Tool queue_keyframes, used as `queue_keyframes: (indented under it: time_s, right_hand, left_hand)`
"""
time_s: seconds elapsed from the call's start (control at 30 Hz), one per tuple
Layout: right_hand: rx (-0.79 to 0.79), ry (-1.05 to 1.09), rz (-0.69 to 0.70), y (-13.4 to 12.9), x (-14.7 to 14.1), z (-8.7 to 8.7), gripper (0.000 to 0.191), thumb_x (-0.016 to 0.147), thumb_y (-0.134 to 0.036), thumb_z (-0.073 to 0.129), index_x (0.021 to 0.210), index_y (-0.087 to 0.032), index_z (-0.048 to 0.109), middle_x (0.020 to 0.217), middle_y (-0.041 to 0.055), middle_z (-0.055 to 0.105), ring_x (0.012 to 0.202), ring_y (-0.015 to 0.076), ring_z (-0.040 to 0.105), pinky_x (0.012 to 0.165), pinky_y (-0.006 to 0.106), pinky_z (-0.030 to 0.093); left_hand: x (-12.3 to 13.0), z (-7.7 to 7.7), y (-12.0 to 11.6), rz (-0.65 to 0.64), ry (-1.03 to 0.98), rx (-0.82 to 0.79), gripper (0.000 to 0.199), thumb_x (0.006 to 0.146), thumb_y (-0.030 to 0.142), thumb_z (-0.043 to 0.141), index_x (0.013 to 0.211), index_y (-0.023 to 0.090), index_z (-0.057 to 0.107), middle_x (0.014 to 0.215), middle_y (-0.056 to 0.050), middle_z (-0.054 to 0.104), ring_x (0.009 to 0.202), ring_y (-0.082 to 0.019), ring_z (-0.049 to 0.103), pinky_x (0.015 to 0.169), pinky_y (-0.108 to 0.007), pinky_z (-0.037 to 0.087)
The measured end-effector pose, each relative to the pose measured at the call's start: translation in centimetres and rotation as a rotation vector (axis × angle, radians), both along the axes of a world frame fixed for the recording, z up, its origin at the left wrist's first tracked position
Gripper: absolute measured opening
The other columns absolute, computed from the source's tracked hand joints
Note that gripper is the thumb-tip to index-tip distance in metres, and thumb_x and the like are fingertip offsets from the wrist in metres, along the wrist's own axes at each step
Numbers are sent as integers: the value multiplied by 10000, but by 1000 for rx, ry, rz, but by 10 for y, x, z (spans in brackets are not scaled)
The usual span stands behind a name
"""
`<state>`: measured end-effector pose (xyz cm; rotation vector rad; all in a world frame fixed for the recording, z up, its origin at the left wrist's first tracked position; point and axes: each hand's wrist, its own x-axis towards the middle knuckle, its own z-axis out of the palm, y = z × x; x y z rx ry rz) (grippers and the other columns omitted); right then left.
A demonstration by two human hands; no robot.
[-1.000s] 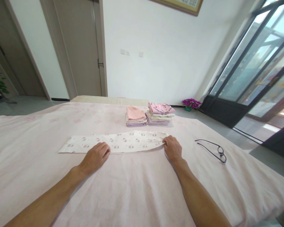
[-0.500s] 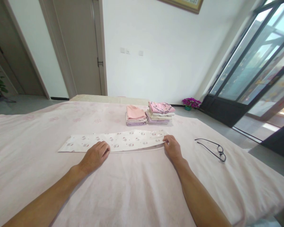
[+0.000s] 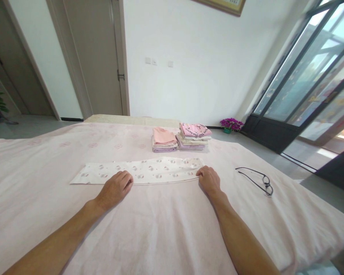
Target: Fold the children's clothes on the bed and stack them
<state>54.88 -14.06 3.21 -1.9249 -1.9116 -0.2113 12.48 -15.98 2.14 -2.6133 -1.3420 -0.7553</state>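
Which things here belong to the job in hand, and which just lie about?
In use:
long white printed cloth
left hand and right hand, touching it
peach-topped folded cloth stack, pink-topped folded cloth stack, probably

Lying about:
black-framed eyeglasses
purple potted flowers

The scene is viewed from the wearer's head, above the near part of the pink sheet point(image 3: 154, 236), with the camera aimed forward and down. The left hand point(image 3: 117, 187) and the right hand point(image 3: 209, 179) are seen from above and behind at close range, near the middle of the view. Farther off, the white wall point(image 3: 195, 84) is faced, flanked by a door point(image 3: 88, 57) on the left and glass panels point(image 3: 292, 88) on the right.
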Motion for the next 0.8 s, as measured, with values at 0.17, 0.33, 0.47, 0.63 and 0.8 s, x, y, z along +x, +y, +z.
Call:
queue_keyframes:
  time_s: [0.17,0.33,0.47,0.63,0.8]
  right_hand:
    - [104,-61,3,-3,-3,4,235,770,-72,543,767,-231,716,892,43,677,910,216,510,842,334,340]
    - [123,2,230,-6,-17,5,278,751,-52,495,873,-215,685,895,37,659,920,200,518,870,305,357]
    - [-43,58,384,-6,-28,4,256,719,-57,466,826,-211,641,857,24,638,872,180,534,801,270,380]
    - [-141,94,344,-1,-26,-1,234,697,-86,448,804,-218,609,868,13,631,886,175,551,793,263,389]
    - [-155,123,350,5,-19,-6,233,687,-113,443,807,-225,609,870,13,637,875,179,567,798,272,403]
  left_hand:
    - [0,-1,1,-2,-10,7,117,931,195,453,851,208,537,862,-40,586,846,-196,543,785,-331,440]
    - [0,0,0,4,-16,-3,103,921,185,464,856,209,540,866,-42,591,848,-199,548,785,-333,445]
    - [2,5,-2,2,-25,-15,105,916,170,467,854,204,545,868,-44,592,853,-194,549,795,-330,450]
    - [1,8,-4,9,-50,-40,190,960,230,423,820,206,549,863,-46,598,853,-187,558,804,-326,455]
    - [-19,9,5,241,-149,-62,298,1000,317,335,838,224,567,885,-41,625,880,-183,595,813,-304,452]
